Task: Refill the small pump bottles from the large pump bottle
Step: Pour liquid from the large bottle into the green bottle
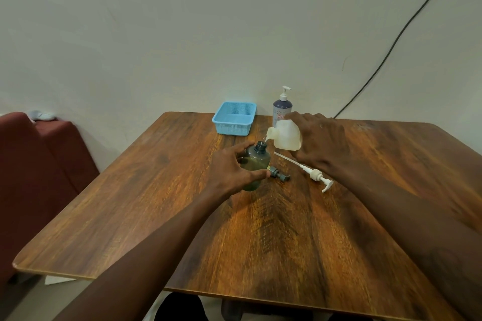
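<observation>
My right hand grips the large translucent white bottle, tipped on its side with its open neck pointing left. A thin stream runs from that neck into the open mouth of a small dark green bottle. My left hand grips the green bottle, which stands upright on the table. Its dark pump head lies on the table just right of it. The large bottle's white pump with its long tube lies under my right wrist. A small blue-topped pump bottle stands behind.
A light blue plastic basket sits at the table's far edge, left of the blue-topped bottle. The wooden table stretches toward me. A dark red seat stands at the left, and a black cable runs down the wall.
</observation>
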The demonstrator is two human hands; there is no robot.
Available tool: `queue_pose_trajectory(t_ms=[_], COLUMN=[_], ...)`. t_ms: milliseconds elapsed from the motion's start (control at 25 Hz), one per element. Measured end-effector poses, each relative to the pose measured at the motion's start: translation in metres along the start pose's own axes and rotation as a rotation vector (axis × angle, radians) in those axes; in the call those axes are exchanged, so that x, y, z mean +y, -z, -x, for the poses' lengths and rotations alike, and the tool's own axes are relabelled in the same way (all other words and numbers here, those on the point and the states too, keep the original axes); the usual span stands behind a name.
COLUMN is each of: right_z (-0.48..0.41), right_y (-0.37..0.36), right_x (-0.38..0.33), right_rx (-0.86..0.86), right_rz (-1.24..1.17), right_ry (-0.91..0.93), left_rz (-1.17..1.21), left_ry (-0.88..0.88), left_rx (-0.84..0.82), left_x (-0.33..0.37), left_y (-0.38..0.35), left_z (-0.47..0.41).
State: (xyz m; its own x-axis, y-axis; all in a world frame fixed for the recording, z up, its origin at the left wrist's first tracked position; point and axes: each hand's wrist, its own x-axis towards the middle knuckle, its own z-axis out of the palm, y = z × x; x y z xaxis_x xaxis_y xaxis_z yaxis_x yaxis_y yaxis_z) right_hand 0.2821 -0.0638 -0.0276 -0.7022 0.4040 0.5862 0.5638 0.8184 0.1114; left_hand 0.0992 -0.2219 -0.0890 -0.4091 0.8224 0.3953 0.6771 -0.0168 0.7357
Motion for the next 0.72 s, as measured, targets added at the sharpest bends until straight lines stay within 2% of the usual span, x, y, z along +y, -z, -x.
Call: queue_pose_trajectory(t_ms=[720], right_z=[0.0], right_y=[0.008], right_x=[-0.005], right_rx=[-0.021], right_rz=[0.032], right_ry=[0.008], left_rz=[0.018], left_ry=[-0.02], left_rx=[0.0], left_x=[-0.01], left_y=[-0.005], left_z=[0.0])
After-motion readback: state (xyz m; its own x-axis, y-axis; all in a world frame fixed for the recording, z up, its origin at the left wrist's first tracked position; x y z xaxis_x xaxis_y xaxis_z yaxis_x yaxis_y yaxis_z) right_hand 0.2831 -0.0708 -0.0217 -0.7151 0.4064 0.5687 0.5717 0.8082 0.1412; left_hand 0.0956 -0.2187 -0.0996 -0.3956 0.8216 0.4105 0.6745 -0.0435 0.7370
